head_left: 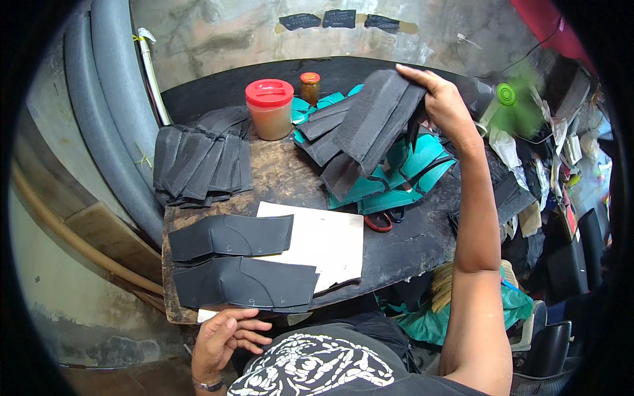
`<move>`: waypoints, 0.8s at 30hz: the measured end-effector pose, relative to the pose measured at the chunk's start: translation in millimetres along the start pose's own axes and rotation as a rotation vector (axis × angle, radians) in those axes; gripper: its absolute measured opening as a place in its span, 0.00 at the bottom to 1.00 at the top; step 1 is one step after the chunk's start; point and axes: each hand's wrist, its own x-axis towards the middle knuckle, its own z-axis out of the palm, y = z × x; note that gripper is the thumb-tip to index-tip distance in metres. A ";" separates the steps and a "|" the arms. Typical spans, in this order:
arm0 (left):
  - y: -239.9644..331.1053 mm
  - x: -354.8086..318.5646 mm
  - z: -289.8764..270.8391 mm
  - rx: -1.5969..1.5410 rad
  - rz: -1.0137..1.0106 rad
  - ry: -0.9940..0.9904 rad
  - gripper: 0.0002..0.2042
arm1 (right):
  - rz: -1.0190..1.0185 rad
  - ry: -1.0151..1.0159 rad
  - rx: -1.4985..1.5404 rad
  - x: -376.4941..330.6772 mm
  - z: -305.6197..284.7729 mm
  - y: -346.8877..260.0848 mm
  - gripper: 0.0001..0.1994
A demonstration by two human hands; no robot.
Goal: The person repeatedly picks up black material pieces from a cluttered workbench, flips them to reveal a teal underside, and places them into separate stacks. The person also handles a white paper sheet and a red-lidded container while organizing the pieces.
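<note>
Head view: right hand (449,105) pinching a stack of black cut pieces (376,119) aloft over the teal pieces (409,178).
Left hand (221,336) half-curled, holding nothing, at the workbench edge (173,310) below two flat black pieces (241,280). Best to grip the stack square so no layers slip.

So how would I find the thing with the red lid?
Start at the dark worktable and go to its far edge by the wall. Between the fanned dark grey pieces and the teal pieces stands a clear jar. Its wide red lid and bigger size distinguish it from the small orange-capped jar beside it.
</note>
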 end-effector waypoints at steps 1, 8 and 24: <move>0.8 1.7 2.1 0.022 0.020 0.003 0.22 | -0.076 0.064 0.076 1.4 3.7 -13.4 0.29; 16.1 13.1 18.9 0.112 0.140 -0.024 0.21 | -0.633 0.700 -0.006 4.1 43.5 -83.3 0.35; 123.2 -34.0 125.3 0.417 0.938 -0.462 0.29 | -0.327 -0.083 -0.166 -85.6 192.9 -66.8 0.30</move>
